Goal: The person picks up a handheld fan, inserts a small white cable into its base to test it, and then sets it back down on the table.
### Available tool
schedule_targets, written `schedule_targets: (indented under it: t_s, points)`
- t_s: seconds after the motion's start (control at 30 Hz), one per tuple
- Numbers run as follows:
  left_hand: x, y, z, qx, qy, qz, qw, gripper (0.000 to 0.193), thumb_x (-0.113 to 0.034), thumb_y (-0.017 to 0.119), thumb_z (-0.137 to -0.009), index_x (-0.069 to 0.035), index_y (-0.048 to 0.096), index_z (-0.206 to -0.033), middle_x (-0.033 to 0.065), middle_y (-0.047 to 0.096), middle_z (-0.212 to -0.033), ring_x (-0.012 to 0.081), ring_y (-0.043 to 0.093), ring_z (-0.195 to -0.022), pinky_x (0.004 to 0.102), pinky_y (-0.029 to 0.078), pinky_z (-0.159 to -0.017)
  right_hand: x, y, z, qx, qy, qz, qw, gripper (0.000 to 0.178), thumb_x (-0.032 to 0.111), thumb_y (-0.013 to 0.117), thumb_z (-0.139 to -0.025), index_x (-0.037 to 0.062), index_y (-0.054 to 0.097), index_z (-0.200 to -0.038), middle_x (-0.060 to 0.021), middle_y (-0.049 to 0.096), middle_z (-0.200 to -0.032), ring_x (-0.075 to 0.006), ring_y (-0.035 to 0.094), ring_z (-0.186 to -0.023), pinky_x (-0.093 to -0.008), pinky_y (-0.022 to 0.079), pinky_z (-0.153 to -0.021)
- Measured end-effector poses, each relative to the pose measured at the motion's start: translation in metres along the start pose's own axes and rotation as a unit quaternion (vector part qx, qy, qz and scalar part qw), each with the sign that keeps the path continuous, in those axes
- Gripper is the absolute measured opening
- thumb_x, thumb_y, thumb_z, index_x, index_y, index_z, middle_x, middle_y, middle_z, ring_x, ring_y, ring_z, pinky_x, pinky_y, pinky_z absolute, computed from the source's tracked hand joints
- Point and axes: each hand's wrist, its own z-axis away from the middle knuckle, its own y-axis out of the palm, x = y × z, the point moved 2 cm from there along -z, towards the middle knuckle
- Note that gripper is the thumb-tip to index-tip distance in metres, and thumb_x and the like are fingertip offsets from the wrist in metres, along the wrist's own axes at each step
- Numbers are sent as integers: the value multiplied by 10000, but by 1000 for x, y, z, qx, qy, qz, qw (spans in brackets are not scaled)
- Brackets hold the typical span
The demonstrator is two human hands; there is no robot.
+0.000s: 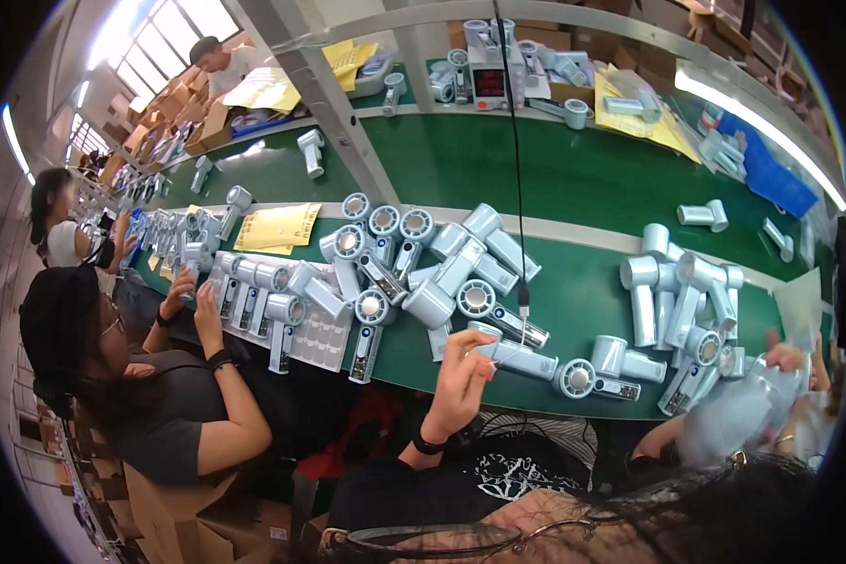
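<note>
Smooth, glossy pale-blue plastic fans (640, 273) with tubular handles, smooth flat green surface (578, 301), matt yellow rectangular paper sheets (279, 228)

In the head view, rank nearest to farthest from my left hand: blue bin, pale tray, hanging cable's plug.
From your left hand:
1. Hanging cable's plug, ahead and slightly right.
2. Pale tray, off to the left.
3. Blue bin, far off at upper right.

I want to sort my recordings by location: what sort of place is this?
Probably a factory assembly line: many light-blue handheld fans lie on a green workbench, with a co-worker beside it.
</note>
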Motion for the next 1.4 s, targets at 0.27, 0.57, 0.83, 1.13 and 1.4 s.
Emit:
schedule_targets:
  t_s: [0.27, 0.57, 0.83, 1.13, 1.4]
  points:
    - [-15, 12, 0, -37, 81, -241, 967, 160, -48, 507, -921, 40, 542, -793, 167, 541, -1097, 271, 548, -792, 334, 433, -677, -5, 44, 14, 26, -98, 67, 993, 924, 446, 739, -717, -77, 264, -1312, -143, 435, -1040, -249, 465, -899, -422, 441, -858]
    - [-11, 7, 4, -6, 72, -186, 980, 166, -39, 487, -929, 42, 540, -793, 140, 585, -989, 253, 544, -683, 327, 433, -618, -26, -19, -15, 43, 95, -237, 966, 1034, 347, 781, -674, 92, 149, -1451, -144, 489, -990, -179, 520, -768, -461, 438, -873]
    - [-3, 2, -9, -9, 60, -167, 984, 157, -23, 474, -929, 50, 546, -810, 127, 595, -925, 205, 537, -633, 310, 427, -574, -241, -112, -73, -42, 326, 525, 785, 880, 393, 804, -704, 36, 307, -1336, -194, 554, -1089, -253, 574, -995, -331, 470, -853]
    - [5, -5, -13, -15, 36, -162, 986, 151, -9, 464, -929, 57, 547, -821, 124, 595, -910, 183, 526, -628, 293, 423, -573, -386, -191, -29, -86, 463, 545, 694, 845, 385, 762, -745, -21, 293, -1318, -273, 451, -1248, -351, 517, -1092, -424, 427, -929]
    - [-8, -9, 2, -20, 44, -148, 988, 156, -10, 463, -929, 53, 534, -805, 126, 597, -897, 188, 527, -635, 292, 422, -581, -367, -47, 42, 438, 225, 551, 674, 576, 449, 702, -738, -83, 662, -958, -340, 453, -1228, -466, 372, -1202, -507, 343, -1010]
